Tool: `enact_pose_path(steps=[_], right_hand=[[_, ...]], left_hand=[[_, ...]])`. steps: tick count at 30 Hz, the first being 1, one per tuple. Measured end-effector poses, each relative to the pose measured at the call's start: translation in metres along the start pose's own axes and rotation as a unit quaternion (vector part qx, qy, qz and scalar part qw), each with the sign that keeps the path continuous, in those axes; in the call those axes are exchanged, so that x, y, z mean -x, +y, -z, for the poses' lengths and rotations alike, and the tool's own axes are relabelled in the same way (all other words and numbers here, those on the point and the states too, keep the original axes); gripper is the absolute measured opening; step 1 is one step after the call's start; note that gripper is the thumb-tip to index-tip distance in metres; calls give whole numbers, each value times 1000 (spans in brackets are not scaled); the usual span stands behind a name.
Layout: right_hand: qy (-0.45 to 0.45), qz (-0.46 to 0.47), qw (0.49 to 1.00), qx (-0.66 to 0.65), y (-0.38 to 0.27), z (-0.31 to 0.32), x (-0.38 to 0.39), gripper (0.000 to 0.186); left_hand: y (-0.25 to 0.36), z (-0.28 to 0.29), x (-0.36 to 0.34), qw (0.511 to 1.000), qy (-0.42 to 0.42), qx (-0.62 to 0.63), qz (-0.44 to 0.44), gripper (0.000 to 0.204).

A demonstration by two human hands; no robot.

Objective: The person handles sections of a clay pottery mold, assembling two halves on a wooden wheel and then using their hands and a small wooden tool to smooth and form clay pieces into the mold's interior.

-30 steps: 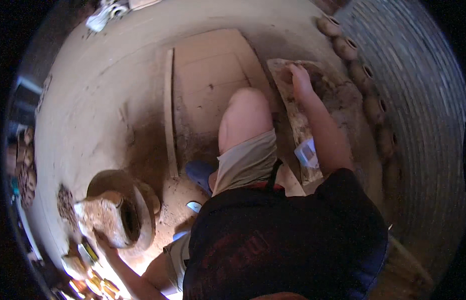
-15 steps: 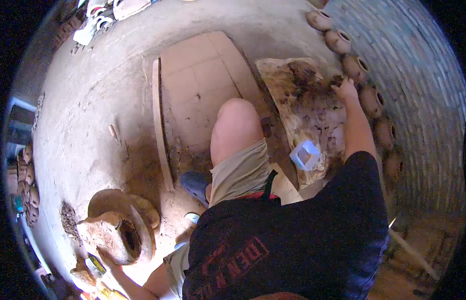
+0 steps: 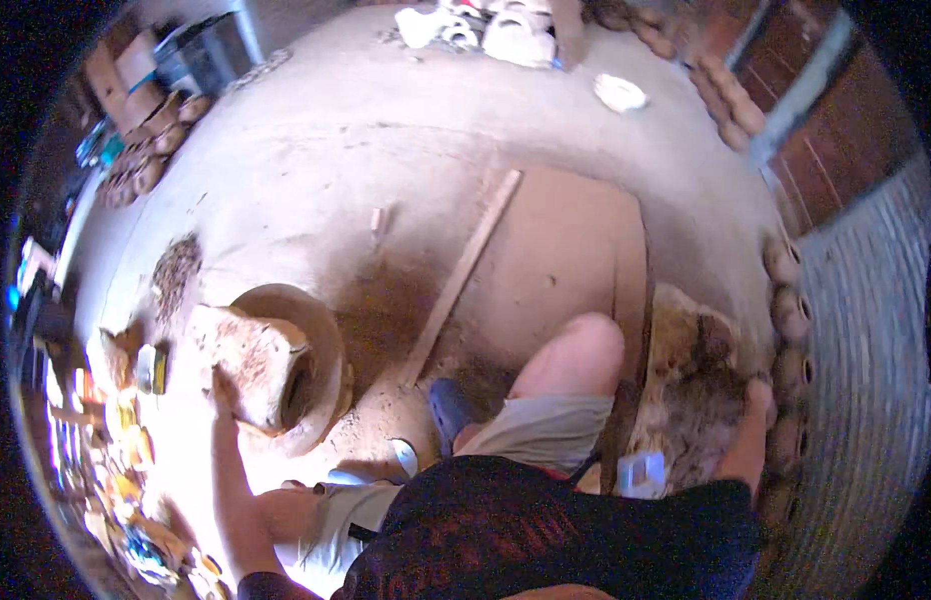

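On the left, my left hand (image 3: 222, 395) rests against the near side of a pale, clay-smeared hollow block (image 3: 241, 360). A dark opening faces right on that block. It sits on or against a round brown disc (image 3: 331, 345), and most of my left fingers are hidden or washed out by light. My right arm reaches out to the right, with the right hand (image 3: 761, 395) at the edge of a stained mat-like sheet (image 3: 676, 345). Dark, damp-looking clay (image 3: 716, 400) lies on the sheet beside this hand. Blur hides its fingers and anything they hold.
A translucent plastic container (image 3: 641, 474) stands near my right side. Several round clay pots (image 3: 792, 312) line the corrugated wall (image 3: 866, 400). A long wooden strip (image 3: 466, 275) borders the flat brown slab (image 3: 576, 240). Farther off lies a white bowl-like thing (image 3: 621, 93).
My view has swung left and up, so the scene sits farther right and lower. The left hand remains at the hollow block; the right hand stays by the stained sheet, now blurred.
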State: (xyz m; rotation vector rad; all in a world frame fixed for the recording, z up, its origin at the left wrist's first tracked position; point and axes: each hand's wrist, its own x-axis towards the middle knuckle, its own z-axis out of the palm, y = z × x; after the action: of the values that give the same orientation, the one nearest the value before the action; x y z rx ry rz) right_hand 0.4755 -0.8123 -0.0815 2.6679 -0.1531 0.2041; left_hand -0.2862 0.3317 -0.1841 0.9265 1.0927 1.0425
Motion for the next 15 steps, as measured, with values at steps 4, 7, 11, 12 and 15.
enact_pose_path(steps=[4, 7, 11, 12, 15], right_hand=[[-63, -307, 812, -493, -128, 10, 58, 52], [106, -119, 821, -549, -86, 86, 36, 55], [506, 128, 768, -369, -266, 191, 73, 43], [446, 94, 771, -444, -322, 236, 109, 42], [231, 241, 579, -744, -444, 369, 269, 44]], left_hand=[[42, -46, 32, 847, 178, -415, -279, 70], [29, -193, 104, 792, 17, -465, -395, 71], [119, -289, 228, 922, -305, -138, -195, 62], [125, -297, 248, 926, -325, -104, -164, 63], [110, -347, 290, 942, -319, 96, -51, 70]])
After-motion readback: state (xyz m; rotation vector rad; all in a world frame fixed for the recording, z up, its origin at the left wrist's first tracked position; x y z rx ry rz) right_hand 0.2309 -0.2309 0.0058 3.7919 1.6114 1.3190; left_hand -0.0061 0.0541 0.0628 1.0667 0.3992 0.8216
